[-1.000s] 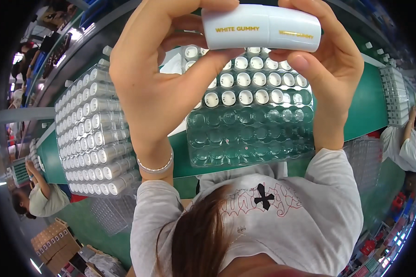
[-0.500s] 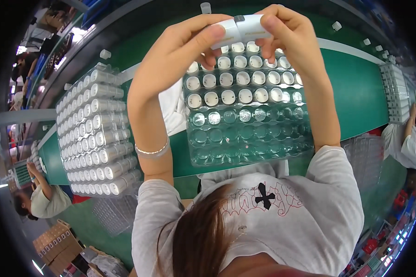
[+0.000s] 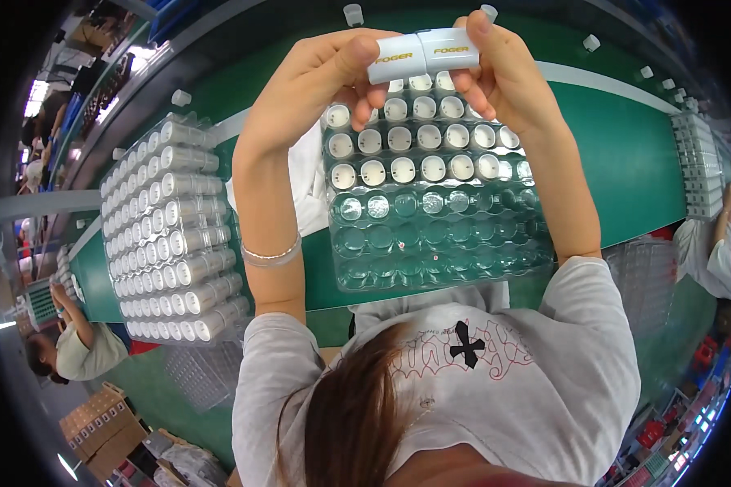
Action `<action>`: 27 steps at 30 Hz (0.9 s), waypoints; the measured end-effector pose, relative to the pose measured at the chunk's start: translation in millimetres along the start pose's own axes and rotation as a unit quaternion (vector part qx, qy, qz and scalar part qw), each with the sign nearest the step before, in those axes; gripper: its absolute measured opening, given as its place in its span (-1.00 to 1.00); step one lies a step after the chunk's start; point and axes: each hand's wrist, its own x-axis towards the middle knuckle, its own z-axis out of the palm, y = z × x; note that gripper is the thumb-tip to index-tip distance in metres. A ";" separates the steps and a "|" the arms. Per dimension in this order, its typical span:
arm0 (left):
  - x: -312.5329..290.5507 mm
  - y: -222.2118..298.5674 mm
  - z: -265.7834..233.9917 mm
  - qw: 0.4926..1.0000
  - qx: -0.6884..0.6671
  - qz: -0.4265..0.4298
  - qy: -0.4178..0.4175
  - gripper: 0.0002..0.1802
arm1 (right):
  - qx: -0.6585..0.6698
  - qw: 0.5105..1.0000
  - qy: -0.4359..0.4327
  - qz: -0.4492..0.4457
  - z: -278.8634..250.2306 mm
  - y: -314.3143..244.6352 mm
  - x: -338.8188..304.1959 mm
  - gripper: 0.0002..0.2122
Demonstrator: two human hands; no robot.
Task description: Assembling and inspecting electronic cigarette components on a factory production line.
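Observation:
Above the far part of the tray, my left hand (image 3: 321, 85) and my right hand (image 3: 508, 77) are closed on two glossy white rounded plastic pieces. The left piece (image 3: 400, 68) and the right piece (image 3: 448, 58) sit end to end, each with gold lettering on its side. My thumbs and fingers grip their outer ends. Below my hands lies a clear plastic tray (image 3: 439, 235) with round pockets. Its far rows hold white round-ended pieces (image 3: 403, 170); the nearer pockets show bare green table through them.
To the left stands a tall stack of clear trays filled with white cylinders (image 3: 175, 215). White cloth or paper (image 3: 307, 183) lies beside my tray on the green table (image 3: 625, 146). Small white caps (image 3: 353, 15) stand along the far side. Co-workers sit left (image 3: 89, 349) and right.
The two white pieces have turned in my hands, so their lettering now faces the view more fully. The dark spot at their joint has turned mostly out of sight. My left hand has shifted slightly.

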 end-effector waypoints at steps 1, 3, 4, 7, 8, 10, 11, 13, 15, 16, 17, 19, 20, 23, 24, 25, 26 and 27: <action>-0.4 -0.5 0.1 1.000 -0.002 0.010 -0.001 -0.45 | -0.006 1.000 0.001 -0.004 1.0 -0.3 -0.1 -0.63; 0.6 -0.5 0.2 1.000 -0.002 0.008 0.004 -0.45 | -0.012 1.000 0.002 -0.008 1.1 -1.1 0.0 -0.64; 1.2 -0.5 0.2 1.000 -0.001 0.006 0.008 -0.45 | -0.010 1.000 -0.009 -0.006 0.8 -1.4 0.1 -0.64; 4.3 4.6 1.4 1.000 0.012 0.001 0.008 -0.48 | -0.035 0.998 -0.051 -0.016 -21.1 -0.6 5.3 -0.68; 2.4 7.8 2.8 1.000 0.015 0.000 0.010 -0.48 | -0.057 0.994 -0.086 -0.025 -17.4 -3.0 8.2 -0.69; 1.5 15.9 9.9 0.995 0.048 -0.046 0.069 -0.58 | -0.117 0.990 -0.043 -0.061 0.1 -3.3 0.4 -0.71; -0.6 18.2 11.3 0.993 0.062 -0.044 0.093 -0.64 | -0.174 0.979 -0.006 -0.102 17.9 -5.9 -1.0 -0.72; 5.6 10.3 13.7 0.986 0.097 -0.042 0.128 -0.74 | -0.198 0.971 0.011 -0.132 15.3 -4.1 -1.2 -0.74; 13.2 -0.5 24.5 0.979 0.114 -0.004 0.169 -0.69 | -0.200 0.970 0.028 -0.135 14.1 -3.3 -0.8 -0.76; 13.8 -3.4 28.1 0.974 0.116 0.004 0.195 -0.65 | -0.197 0.971 0.036 -0.130 14.9 -2.5 -1.7 -0.76; 12.6 -3.2 31.0 0.974 0.117 -0.011 0.194 -0.64 | -0.189 0.974 0.042 -0.119 13.8 -0.9 -4.0 -0.75; 10.4 -0.9 30.1 0.972 0.127 -0.018 0.195 -0.64 | -0.179 0.976 0.026 -0.121 12.7 -0.7 -2.3 -0.74; 8.5 -0.8 31.4 0.971 0.142 -0.009 0.190 -0.65 | -0.180 0.976 0.026 -0.121 13.2 0.2 -4.2 -0.73; 5.8 2.4 35.1 0.972 0.139 0.008 0.190 -0.69 | -0.169 0.978 0.019 -0.123 13.2 0.1 -3.7 -0.72; 5.7 3.6 35.9 0.974 0.117 0.011 0.196 -0.71 | -0.159 0.980 0.009 -0.115 12.3 -0.1 -3.4 -0.72; 5.5 4.0 35.1 0.974 0.117 0.012 0.194 -0.71 | -0.159 0.980 0.010 -0.116 11.0 1.2 -1.8 -0.72; 5.8 4.5 33.4 0.975 0.082 0.033 0.206 -0.70 | -0.124 0.983 0.002 -0.137 9.1 2.3 0.8 -0.74; 5.5 5.2 31.6 0.974 0.046 0.054 0.217 -0.66 | -0.088 0.984 -0.007 -0.157 7.7 3.6 2.3 -0.75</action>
